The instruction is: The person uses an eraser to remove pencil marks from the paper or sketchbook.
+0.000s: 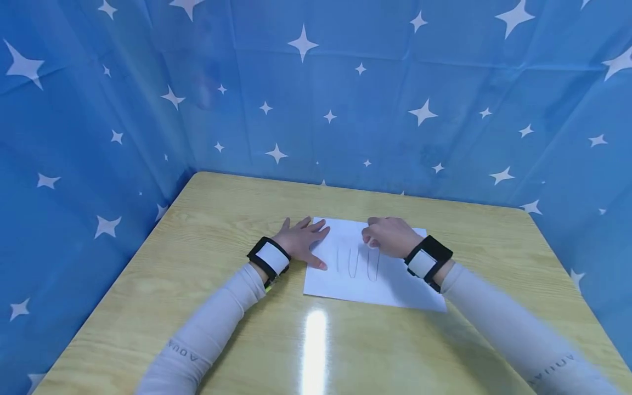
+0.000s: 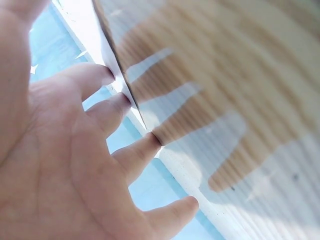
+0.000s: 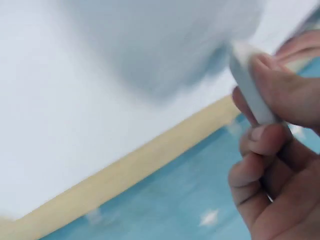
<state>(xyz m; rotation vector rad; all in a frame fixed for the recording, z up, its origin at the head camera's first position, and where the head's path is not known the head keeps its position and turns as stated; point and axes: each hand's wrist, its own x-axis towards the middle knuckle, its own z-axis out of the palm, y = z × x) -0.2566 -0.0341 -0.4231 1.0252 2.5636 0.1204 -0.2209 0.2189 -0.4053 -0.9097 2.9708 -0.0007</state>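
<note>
Right wrist view shows the right hand (image 1: 392, 237) pinching a small white block (image 3: 251, 90) (it looks like an eraser); the head view, where fingers mostly hide it, places it over the paper (image 1: 362, 288) with thin drawn lines (image 1: 349, 263). The left hand (image 1: 301, 241) spreads at the paper's left edge; only its wrist view shows fingers mirrored in the worktop (image 1: 395, 351).

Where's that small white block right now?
The white block is right of centre in the right wrist view. In the head view, the right hand pinches it over the upper right of the white paper.
</note>
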